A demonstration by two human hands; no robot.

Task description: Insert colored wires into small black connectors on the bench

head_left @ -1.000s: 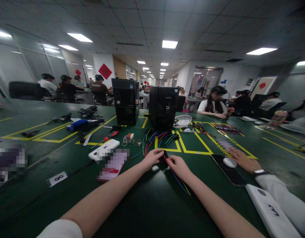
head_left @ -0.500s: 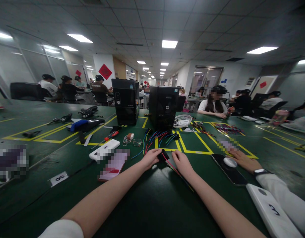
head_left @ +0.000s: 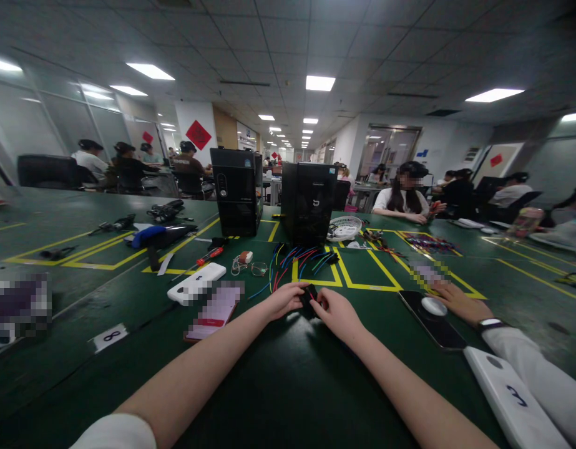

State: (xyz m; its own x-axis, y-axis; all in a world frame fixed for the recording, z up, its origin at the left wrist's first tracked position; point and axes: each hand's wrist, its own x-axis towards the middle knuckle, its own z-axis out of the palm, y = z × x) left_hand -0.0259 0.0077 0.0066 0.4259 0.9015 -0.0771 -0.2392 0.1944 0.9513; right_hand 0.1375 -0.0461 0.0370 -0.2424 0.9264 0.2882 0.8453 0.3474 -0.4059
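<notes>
Our left hand (head_left: pixel 282 300), right hand (head_left: pixel 338 315) both pinch black connector (head_left: pixel 309 297) before computer tower (head_left: pixel 309 202); tiny part, crowded grip: we risk dropping it.

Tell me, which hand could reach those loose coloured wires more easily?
Probably the left hand: it lies nearer the coloured wires than the right hand, though both pinch the black plug.

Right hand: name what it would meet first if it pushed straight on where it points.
The right hand points left at the black connector it pinches; just beyond, probably the left hand.
</notes>
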